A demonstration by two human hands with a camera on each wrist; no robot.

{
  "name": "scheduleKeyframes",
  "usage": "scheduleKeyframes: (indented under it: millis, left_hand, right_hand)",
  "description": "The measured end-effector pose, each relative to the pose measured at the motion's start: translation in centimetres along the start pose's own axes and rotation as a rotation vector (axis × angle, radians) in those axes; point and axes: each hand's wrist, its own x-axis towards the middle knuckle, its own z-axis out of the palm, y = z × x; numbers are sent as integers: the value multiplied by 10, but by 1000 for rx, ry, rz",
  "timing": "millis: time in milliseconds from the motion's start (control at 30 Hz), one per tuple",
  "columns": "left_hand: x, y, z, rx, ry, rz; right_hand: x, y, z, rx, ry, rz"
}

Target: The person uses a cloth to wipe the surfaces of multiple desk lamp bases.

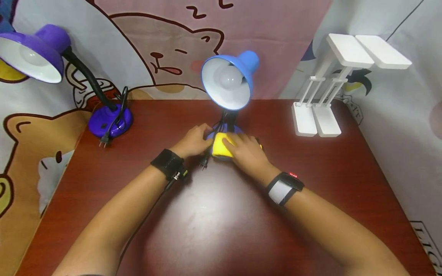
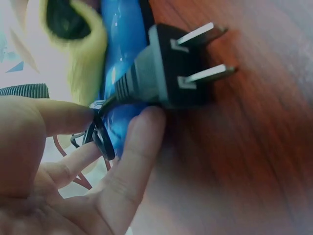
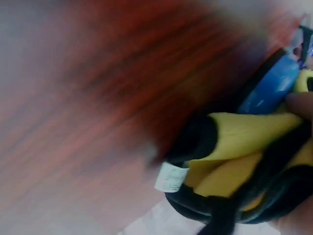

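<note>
Purple lamp (image 1: 86, 74) first: it stands at the back left of the table (image 1: 304, 153), well away from me. Next comes my left hand (image 1: 194, 142), at the left side of the blue lamp (image 1: 228, 82). My thumb and fingers curl in, with just a small gap, and they have hold of the black cord (image 2: 103, 142). The plug (image 2: 171, 71) is just beside my fingertip, and its two metal prongs poke out over the wood. The lamp's shiny base (image 2: 120, 32) is right behind the cord.

In the middle, the blue lamp's black neck (image 1: 232, 120) goes up from the base, and the white inside of the shade faces toward me. The yellow cloth (image 1: 221, 145) is at the front of the base, on my side of the neck. It has dark edges and is bunched in folds. I can't tell which way its long side runs, because my hand hides too much.

My right hand (image 1: 250, 155) is the one on the cloth, closed around it with the thumb on top. So the cloth is right in this grip, and my left hand is near, just across the plug from it. Far right, two white lamps (image 1: 348, 51) stand side by side, well apart from my hands.
</note>
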Motion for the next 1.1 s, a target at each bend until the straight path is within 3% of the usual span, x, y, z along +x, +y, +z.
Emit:
scheduleKeyframes:
  millis: [100,167,367,467,567,833,1100]
  left_hand:
    - [0,-2,1,-8,2,10]
    - [1,-2,1,40,18,30]
    - [0,-1,6,202,102,52]
    - [-3,2,11,235,115,45]
    - [-4,5,15,255,112,45]
    - [-1,6,16,198,82,80]
    - [3,0,16,108,9,89]
  right_hand:
    - [-11,-7,-2,-24,6,-66]
    - [-15,-10,-3,-46,18,-85]
    - [0,-2,3,-116,123,35]
    - [9,9,8,-141,120,86]
    - [9,16,10,-131,91,85]
    - [-9,11,-1,-55,83,-8]
    - [5,13,3,-121,75,70]
